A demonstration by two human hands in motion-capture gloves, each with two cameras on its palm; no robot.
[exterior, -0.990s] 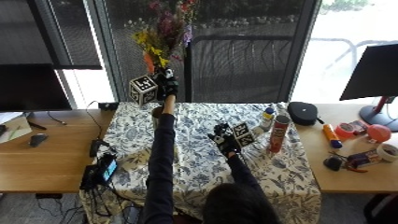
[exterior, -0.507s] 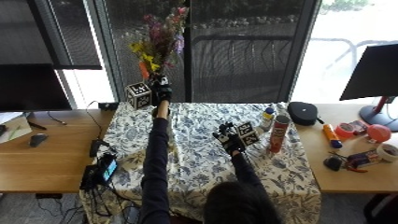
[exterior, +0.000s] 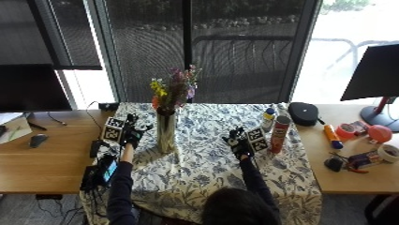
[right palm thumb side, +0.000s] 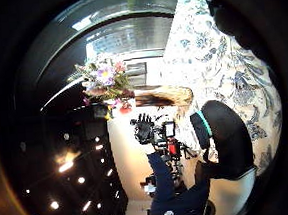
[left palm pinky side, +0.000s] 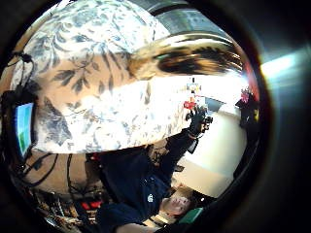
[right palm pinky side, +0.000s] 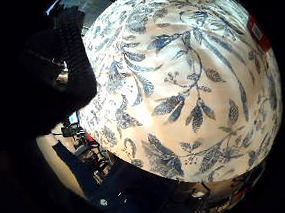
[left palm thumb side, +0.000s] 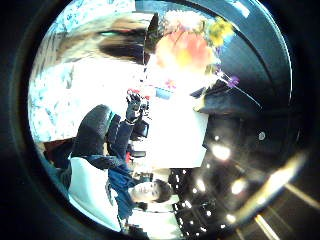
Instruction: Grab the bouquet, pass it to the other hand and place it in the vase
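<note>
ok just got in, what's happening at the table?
The bouquet stands in the vase on the floral tablecloth. The person's left hand is open beside the vase, not touching it. The right hand is open above the cloth, holding nothing. The placement looks done.

Wooden bench [exterior: 43, 164] under a blue floral cloth [exterior: 205, 164], dark screened windows [exterior: 249, 47] behind, monitors [exterior: 31, 89] at either side.

Bouquet [exterior: 173, 89] now in vase [exterior: 166, 132]
</note>
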